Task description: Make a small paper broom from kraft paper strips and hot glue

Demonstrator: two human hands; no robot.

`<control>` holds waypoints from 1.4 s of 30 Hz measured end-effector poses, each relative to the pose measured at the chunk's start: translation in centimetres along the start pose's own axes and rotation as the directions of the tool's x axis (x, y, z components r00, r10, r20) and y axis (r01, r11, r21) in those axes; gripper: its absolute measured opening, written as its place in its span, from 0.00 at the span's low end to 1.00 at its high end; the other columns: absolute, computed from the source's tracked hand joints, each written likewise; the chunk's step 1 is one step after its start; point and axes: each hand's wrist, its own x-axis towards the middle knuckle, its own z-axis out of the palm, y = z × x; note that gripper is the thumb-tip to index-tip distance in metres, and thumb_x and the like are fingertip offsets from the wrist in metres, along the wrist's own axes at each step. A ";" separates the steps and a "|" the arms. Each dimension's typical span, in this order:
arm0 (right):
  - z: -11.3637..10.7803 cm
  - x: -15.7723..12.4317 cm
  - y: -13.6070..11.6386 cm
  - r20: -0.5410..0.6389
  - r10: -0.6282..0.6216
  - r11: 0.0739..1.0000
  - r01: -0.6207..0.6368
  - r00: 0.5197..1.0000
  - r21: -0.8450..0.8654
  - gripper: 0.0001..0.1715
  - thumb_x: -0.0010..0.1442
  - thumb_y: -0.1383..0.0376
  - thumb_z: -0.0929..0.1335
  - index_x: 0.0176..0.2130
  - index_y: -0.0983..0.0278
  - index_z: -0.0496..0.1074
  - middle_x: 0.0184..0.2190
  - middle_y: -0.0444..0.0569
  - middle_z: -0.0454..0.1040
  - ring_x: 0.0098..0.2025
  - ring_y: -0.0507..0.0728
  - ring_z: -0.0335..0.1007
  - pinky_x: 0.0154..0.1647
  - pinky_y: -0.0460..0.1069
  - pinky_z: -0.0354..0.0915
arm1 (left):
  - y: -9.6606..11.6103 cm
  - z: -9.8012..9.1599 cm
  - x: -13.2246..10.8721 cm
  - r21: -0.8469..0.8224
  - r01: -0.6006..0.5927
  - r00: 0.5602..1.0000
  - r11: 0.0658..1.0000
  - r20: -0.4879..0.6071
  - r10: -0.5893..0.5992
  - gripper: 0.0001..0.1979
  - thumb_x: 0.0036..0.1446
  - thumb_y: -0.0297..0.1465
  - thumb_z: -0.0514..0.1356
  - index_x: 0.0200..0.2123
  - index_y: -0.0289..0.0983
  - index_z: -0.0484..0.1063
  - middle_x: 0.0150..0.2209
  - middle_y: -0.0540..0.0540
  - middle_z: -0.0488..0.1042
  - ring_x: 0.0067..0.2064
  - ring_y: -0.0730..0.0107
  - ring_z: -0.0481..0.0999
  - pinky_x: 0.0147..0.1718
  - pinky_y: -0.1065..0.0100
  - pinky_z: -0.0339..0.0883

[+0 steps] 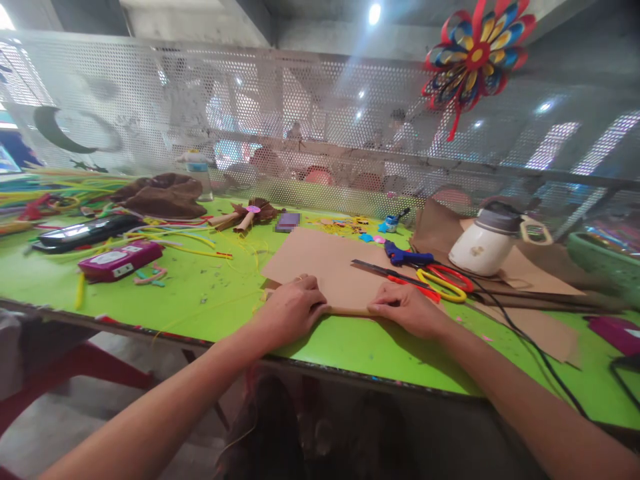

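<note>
Open green tabletop [350, 343] before brown paper [320, 260], scissors [393, 273] and glue gun [407, 257] blocking its right

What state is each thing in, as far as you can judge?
Brown paper sheet: near edge turned over
Left hand: pinching that edge
Right hand: pinching that edge
Scissors: blades look closed
Blue glue gun: lying down, power unclear
White bottle: upright, lid on
Flower ornament: hanging

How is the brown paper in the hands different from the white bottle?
The brown paper lies mostly flat, while the white bottle stands up. The left hand and right hand hold the paper's near edge, but neither touches the bottle. The paper looks plain, while the bottle has a grey lid. The green table holds both up.
</note>
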 end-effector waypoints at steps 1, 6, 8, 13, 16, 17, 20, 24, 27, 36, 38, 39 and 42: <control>0.0 0.1 0.1 0.006 -0.007 1.000 0.007 1.000 -0.001 0.15 0.57 0.59 0.67 0.25 0.64 0.76 0.25 0.47 0.70 0.30 0.54 0.66 0.32 0.48 0.62 | 0.0 0.0 0.1 0.008 0.000 1.000 1.000 0.002 0.000 0.15 0.62 0.35 0.52 0.33 0.36 0.78 0.33 0.43 0.71 0.35 0.67 0.70 0.33 0.67 0.62; -0.2 0.5 0.4 0.041 -0.033 0.999 0.032 0.999 0.022 0.17 0.57 0.58 0.66 0.22 0.64 0.73 0.23 0.46 0.71 0.29 0.54 0.65 0.31 0.48 0.61 | -0.3 0.1 0.1 0.009 -0.003 1.000 1.000 0.013 0.003 0.15 0.62 0.34 0.52 0.32 0.36 0.78 0.32 0.42 0.71 0.35 0.66 0.70 0.35 0.67 0.63; -0.2 0.4 0.3 0.047 -0.027 0.999 0.026 0.999 0.024 0.16 0.57 0.58 0.66 0.23 0.64 0.73 0.24 0.46 0.72 0.30 0.54 0.66 0.32 0.48 0.61 | -0.3 0.0 0.0 0.001 -0.005 1.000 1.000 0.017 0.005 0.15 0.62 0.33 0.52 0.33 0.36 0.78 0.33 0.43 0.71 0.36 0.66 0.70 0.35 0.67 0.63; -0.1 0.2 -0.1 0.057 -0.016 1.000 0.015 0.998 0.020 0.15 0.57 0.59 0.66 0.26 0.65 0.75 0.26 0.47 0.74 0.32 0.55 0.67 0.34 0.48 0.61 | 0.4 -0.3 -0.6 0.085 -0.008 0.999 0.996 0.049 0.003 0.14 0.63 0.32 0.51 0.35 0.37 0.76 0.36 0.43 0.71 0.38 0.65 0.70 0.34 0.67 0.63; -0.2 0.3 -0.1 0.078 -0.014 1.000 0.013 0.997 0.013 0.16 0.57 0.59 0.65 0.23 0.65 0.72 0.24 0.46 0.72 0.30 0.54 0.65 0.32 0.48 0.60 | 1.0 -0.1 -0.6 0.194 -0.002 0.999 0.981 0.044 -0.006 0.11 0.61 0.33 0.54 0.34 0.36 0.74 0.36 0.42 0.70 0.40 0.61 0.69 0.34 0.65 0.63; -0.2 0.3 -0.1 0.082 -0.015 1.000 0.014 0.996 0.011 0.16 0.57 0.59 0.65 0.23 0.65 0.72 0.23 0.45 0.71 0.29 0.54 0.64 0.31 0.48 0.59 | 1.1 0.1 -0.6 0.227 0.001 0.999 0.974 0.034 -0.009 0.11 0.61 0.33 0.54 0.33 0.35 0.74 0.36 0.42 0.70 0.40 0.61 0.69 0.34 0.64 0.63; -0.3 0.6 0.0 0.081 -0.018 1.000 0.018 0.997 0.001 0.17 0.57 0.58 0.65 0.22 0.65 0.71 0.23 0.44 0.69 0.29 0.54 0.63 0.30 0.48 0.58 | 1.0 0.6 -0.4 0.287 0.001 1.000 0.958 0.013 -0.004 0.13 0.62 0.34 0.53 0.31 0.35 0.73 0.34 0.42 0.70 0.38 0.62 0.69 0.33 0.64 0.64; 0.0 0.6 0.2 0.018 -0.015 1.000 0.015 1.000 -0.010 0.16 0.56 0.59 0.65 0.25 0.66 0.73 0.26 0.47 0.72 0.31 0.55 0.66 0.33 0.49 0.60 | 0.8 0.9 -0.4 0.321 -0.005 1.000 0.947 -0.006 0.007 0.15 0.63 0.35 0.51 0.30 0.35 0.73 0.33 0.43 0.70 0.37 0.63 0.69 0.32 0.65 0.63; 0.5 0.4 0.4 -0.064 0.016 1.000 -0.016 0.998 0.008 0.13 0.56 0.60 0.66 0.30 0.66 0.76 0.29 0.49 0.74 0.33 0.56 0.68 0.35 0.49 0.61 | 1.1 0.8 -0.4 0.348 0.000 1.000 0.937 -0.014 0.005 0.15 0.63 0.35 0.52 0.30 0.35 0.74 0.32 0.42 0.70 0.37 0.63 0.69 0.33 0.65 0.64; 1.1 -0.4 2.0 -0.202 -0.204 0.977 0.211 0.958 0.014 0.09 0.57 0.65 0.68 0.28 0.64 0.76 0.29 0.49 0.73 0.34 0.55 0.68 0.38 0.50 0.63 | 1.2 0.8 -0.4 0.334 0.026 1.000 0.942 0.001 -0.028 0.16 0.63 0.36 0.51 0.30 0.35 0.74 0.33 0.43 0.71 0.38 0.62 0.69 0.34 0.64 0.63; 1.1 -0.5 2.1 -0.206 -0.269 0.963 0.270 0.941 -0.024 0.09 0.59 0.66 0.67 0.29 0.65 0.76 0.29 0.49 0.73 0.34 0.55 0.68 0.38 0.50 0.64 | 1.0 0.9 -0.3 0.318 0.018 1.000 0.948 0.003 -0.020 0.16 0.63 0.36 0.51 0.30 0.35 0.74 0.33 0.43 0.70 0.37 0.63 0.69 0.34 0.64 0.63; 1.1 -0.5 2.1 -0.205 -0.295 0.955 0.290 0.933 -0.052 0.10 0.60 0.66 0.66 0.29 0.65 0.76 0.29 0.50 0.72 0.34 0.55 0.67 0.38 0.50 0.64 | 0.9 1.0 -0.3 0.311 0.014 1.000 0.950 0.003 -0.016 0.16 0.64 0.35 0.51 0.30 0.35 0.74 0.34 0.43 0.70 0.37 0.63 0.68 0.35 0.64 0.63; 1.1 -0.7 1.9 -0.174 -0.363 0.929 0.340 0.916 -0.147 0.10 0.62 0.66 0.65 0.33 0.65 0.75 0.30 0.51 0.72 0.35 0.55 0.67 0.39 0.51 0.64 | 0.8 0.9 -0.3 0.306 0.007 1.000 0.952 0.014 -0.012 0.16 0.64 0.34 0.50 0.31 0.35 0.74 0.34 0.42 0.71 0.37 0.63 0.69 0.35 0.64 0.63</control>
